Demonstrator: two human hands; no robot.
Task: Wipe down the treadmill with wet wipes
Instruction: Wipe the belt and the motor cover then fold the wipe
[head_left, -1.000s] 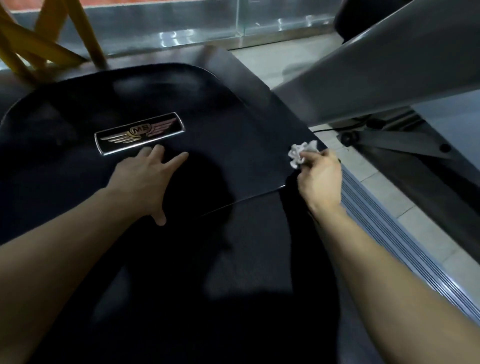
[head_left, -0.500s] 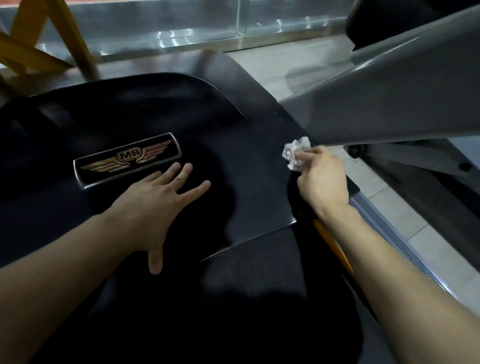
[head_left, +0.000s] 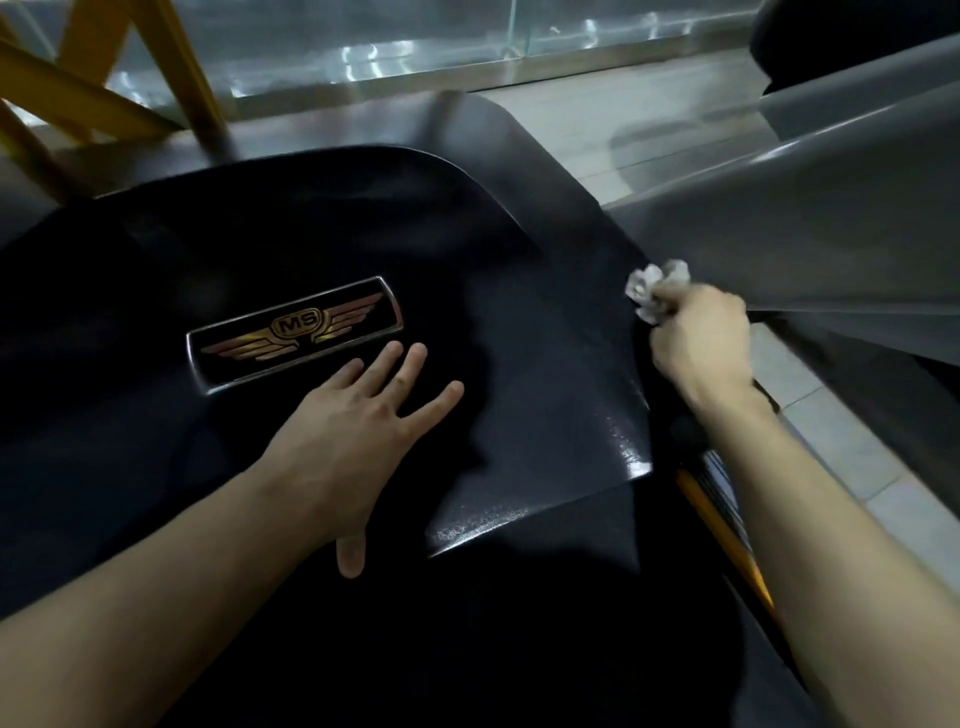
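Observation:
The treadmill's black motor cover (head_left: 545, 322) fills the middle of the view, with a winged gold badge (head_left: 293, 332) on it. My left hand (head_left: 353, 441) lies flat on the cover just below the badge, fingers straight and spread. My right hand (head_left: 701, 338) grips a crumpled white wet wipe (head_left: 654, 291) at the cover's right edge, where the grey upright (head_left: 805, 218) meets it. A wet sheen shows on the cover's lower right corner.
The dark running belt (head_left: 519, 623) lies below the cover. A yellow strip (head_left: 722, 530) runs along the right side rail. Yellow metal bars (head_left: 130, 67) stand at the back left before a glass wall. Tiled floor (head_left: 841, 457) lies to the right.
My right hand has moved the wipe up along the cover's right edge towards the grey upright. My left hand has slid a little right, below the badge. The view has come closer.

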